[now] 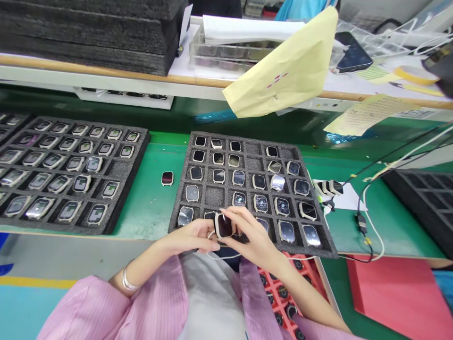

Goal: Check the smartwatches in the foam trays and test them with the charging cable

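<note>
Over the front edge of the black foam tray [214, 195], a smartwatch body [223, 225] without a strap sits between my two hands, its dark screen tilted up. My right hand [249, 233] grips it by the edges, with the fingers above and the thumb below. At the watch's left side, my left hand [198, 236] is closed around a white cable [226, 258]; whatever its fingertips hold behind the watch is hidden. Several more watch bodies, such as one with a lit dial [261, 203], lie in the tray's compartments.
A second foam tray full of watch bodies [120, 168] lies left. One lone watch [167, 178] rests on the green bench [155, 208] between trays. Cables [375, 226] and grouped watches [329, 188] are at right. A red tray [283, 302] sits below the bench edge.
</note>
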### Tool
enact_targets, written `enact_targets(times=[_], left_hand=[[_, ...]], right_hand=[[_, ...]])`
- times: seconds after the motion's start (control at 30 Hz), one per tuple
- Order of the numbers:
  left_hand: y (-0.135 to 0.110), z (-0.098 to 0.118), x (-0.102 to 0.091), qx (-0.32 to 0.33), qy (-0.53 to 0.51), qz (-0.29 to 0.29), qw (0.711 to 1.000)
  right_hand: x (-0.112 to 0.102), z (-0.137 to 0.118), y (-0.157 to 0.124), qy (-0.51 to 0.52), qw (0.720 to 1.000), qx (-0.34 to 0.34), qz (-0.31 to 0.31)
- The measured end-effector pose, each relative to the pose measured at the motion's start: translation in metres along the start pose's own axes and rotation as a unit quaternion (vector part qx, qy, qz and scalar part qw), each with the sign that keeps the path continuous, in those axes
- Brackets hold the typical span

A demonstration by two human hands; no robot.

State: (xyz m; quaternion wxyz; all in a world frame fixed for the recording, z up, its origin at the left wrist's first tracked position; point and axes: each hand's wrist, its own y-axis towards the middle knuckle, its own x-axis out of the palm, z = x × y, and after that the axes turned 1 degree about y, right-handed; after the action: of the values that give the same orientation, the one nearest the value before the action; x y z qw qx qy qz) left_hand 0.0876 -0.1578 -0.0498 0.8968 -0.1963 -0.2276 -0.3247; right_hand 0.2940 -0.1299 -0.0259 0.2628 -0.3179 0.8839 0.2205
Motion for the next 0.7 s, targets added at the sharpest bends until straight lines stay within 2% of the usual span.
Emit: enact_targets(times=[0.13,0.37,0.6,0.7], left_hand=[[0.001,0.001,0.005,0.005,0.068,0.030,0.997],[0.010,0.000,0.017,0.066,0.182,0.146,0.970],[0.004,0.001,0.015,0.017,0.146,0.122,0.982],[0.004,0.002,0.015,0.052,0.163,0.131,0.977]], right_hand=[[0.001,0.001,0.005,-0.098,0.994,-0.030,-0.027],[0.000,-0.004,0.013,-0.080,0.997,0.004,-0.012],[0.006,-0.003,0.010,-0.068,0.998,-0.005,-0.001],[0.009,-0.004,0.008,-0.040,0.999,0.002,0.007]])
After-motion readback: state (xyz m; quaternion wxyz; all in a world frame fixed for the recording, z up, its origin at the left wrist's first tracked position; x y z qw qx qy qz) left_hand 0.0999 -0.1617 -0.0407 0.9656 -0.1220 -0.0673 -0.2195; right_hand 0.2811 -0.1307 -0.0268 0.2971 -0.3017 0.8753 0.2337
